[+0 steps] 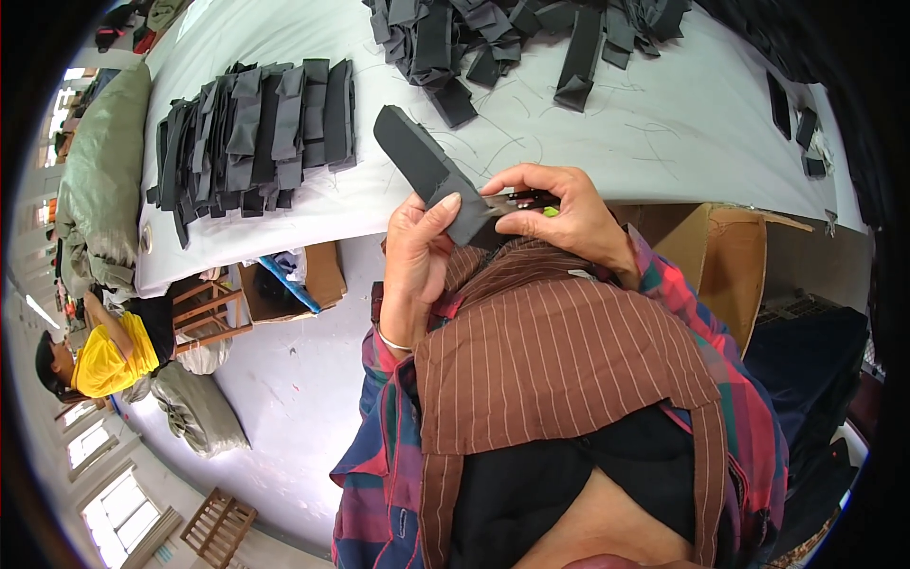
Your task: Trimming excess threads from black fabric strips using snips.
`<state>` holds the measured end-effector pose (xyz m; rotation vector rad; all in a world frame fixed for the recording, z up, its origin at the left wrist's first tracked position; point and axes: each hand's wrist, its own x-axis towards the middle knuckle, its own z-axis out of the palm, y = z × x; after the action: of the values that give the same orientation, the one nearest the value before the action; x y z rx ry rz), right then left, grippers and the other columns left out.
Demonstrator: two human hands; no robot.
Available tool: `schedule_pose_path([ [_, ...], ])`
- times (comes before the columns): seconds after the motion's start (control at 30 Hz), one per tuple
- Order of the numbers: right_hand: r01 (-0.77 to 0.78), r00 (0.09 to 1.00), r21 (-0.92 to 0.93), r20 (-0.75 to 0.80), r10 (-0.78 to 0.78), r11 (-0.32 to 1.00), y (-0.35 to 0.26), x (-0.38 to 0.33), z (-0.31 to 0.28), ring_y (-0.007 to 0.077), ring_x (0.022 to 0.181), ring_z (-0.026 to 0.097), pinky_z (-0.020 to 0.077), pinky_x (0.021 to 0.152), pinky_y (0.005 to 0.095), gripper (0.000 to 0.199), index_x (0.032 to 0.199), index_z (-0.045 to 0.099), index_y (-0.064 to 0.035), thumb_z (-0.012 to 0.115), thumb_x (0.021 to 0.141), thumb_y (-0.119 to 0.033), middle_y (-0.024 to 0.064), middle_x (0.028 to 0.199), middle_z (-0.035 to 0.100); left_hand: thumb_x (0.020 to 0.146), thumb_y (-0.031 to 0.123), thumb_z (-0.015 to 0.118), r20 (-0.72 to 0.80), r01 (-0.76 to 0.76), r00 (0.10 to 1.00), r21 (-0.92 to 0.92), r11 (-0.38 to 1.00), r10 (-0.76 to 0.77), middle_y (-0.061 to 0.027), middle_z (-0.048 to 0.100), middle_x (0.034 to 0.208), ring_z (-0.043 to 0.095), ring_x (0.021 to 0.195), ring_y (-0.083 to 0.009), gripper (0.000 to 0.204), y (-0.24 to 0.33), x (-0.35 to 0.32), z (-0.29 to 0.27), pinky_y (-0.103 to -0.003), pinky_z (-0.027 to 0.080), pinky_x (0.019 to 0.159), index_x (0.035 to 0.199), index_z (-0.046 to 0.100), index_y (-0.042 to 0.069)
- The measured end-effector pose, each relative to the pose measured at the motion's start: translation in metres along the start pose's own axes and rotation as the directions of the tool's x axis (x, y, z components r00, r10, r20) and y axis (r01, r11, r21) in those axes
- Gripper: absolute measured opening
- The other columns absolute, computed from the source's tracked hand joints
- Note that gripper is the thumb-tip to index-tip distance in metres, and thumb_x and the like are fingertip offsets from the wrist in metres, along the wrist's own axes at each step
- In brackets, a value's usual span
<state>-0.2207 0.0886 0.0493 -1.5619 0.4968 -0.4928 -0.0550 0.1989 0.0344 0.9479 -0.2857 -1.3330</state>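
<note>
A dark grey fabric strip (413,152) is pinched in my left hand (422,248), thumb on top, and slants up and away over the table's near edge. Thread snips (517,201) with dark blades and a bit of green sit in the closed fingers of my right hand (575,216). Their tips meet the near end of the strip, and whether they are cutting a thread cannot be seen. Beyond my left hand lies a row of similar strips (248,137), laid overlapping. A looser heap of strips (445,43) lies at the far side.
Loose threads lie scattered on the white-covered table (654,142). An open cardboard box (730,251) stands below the edge at right, another box (327,275) below at left. A person in a yellow top (118,360) sits at far left, near stuffed sacks (194,408).
</note>
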Motion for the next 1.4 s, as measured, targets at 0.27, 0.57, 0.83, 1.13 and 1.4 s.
schedule_pose_path([
  [0.27, 0.026, 1.000, -0.031, 0.007, -0.026, 0.999, 0.001, 0.002, 0.001, 0.0043, 0.071, 0.051, 0.0414, 0.064, 0.0199, 0.010, 0.089, 0.065, 0.0017, 0.068, 0.081, -0.004, -0.0010, 0.077, 0.061, 0.088, 0.008, 0.061, -0.043, -0.002, 0.999, 0.010, 1.000, 0.003, -0.0071, 0.064, 0.099, 0.061, 0.086, -0.0123, 0.023, 0.000, 0.000, 0.008, -0.025, 0.048, 0.078, 0.109, 0.056, -0.002],
  [0.57, -0.149, 0.989, 0.133, 0.014, 0.148, 0.980, -0.006, 0.003, 0.000, 0.0013, 0.067, 0.044, 0.0362, 0.059, 0.0185, 0.006, 0.082, 0.061, 0.0014, 0.059, 0.083, -0.004, -0.0046, 0.071, 0.053, 0.091, 0.033, 0.061, -0.056, -0.110, 0.982, 0.617, 0.779, 0.183, -0.0004, 0.057, 0.063, 0.051, 0.054, -0.0060, 0.036, 0.016, -0.009, 0.008, -0.021, 0.038, 0.048, 0.075, 0.062, 0.000],
  [0.83, -0.190, 0.977, 0.515, 0.013, 0.213, 0.836, 0.004, 0.010, 0.007, -0.0004, 0.059, 0.032, 0.0249, 0.053, 0.0167, 0.008, 0.086, 0.058, -0.0046, 0.058, 0.086, -0.013, -0.0094, 0.070, 0.044, 0.084, 0.032, 0.070, -0.052, -0.222, 0.886, 0.824, 0.521, 0.460, -0.0014, 0.050, 0.055, 0.044, 0.054, -0.0057, 0.038, 0.008, -0.009, 0.001, -0.024, 0.033, 0.046, 0.068, 0.055, 0.001],
  [1.13, -0.180, 0.979, 0.550, 0.019, 0.203, 0.816, -0.005, 0.012, 0.009, -0.0003, 0.061, 0.034, 0.0272, 0.055, 0.0167, 0.013, 0.087, 0.057, -0.0038, 0.060, 0.086, -0.016, -0.0080, 0.073, 0.046, 0.082, -0.002, 0.065, 0.290, -0.489, 0.857, 0.716, 0.497, 0.426, -0.0104, 0.062, 0.107, 0.060, 0.097, -0.0182, 0.061, 0.006, 0.003, 0.015, -0.029, 0.048, 0.083, 0.136, 0.039, 0.008],
  [1.4, -0.209, 0.975, 0.604, 0.071, 0.209, 0.770, -0.008, 0.017, -0.006, 0.0003, 0.063, 0.033, 0.0273, 0.056, 0.0163, 0.014, 0.082, 0.058, -0.0035, 0.059, 0.087, -0.017, -0.0071, 0.073, 0.045, 0.088, 0.006, 0.063, 0.167, -0.215, 0.973, 0.433, 0.875, 0.157, -0.0054, 0.064, 0.096, 0.058, 0.082, -0.0053, 0.028, 0.012, 0.002, 0.015, -0.018, 0.046, 0.071, 0.113, 0.052, -0.001],
])
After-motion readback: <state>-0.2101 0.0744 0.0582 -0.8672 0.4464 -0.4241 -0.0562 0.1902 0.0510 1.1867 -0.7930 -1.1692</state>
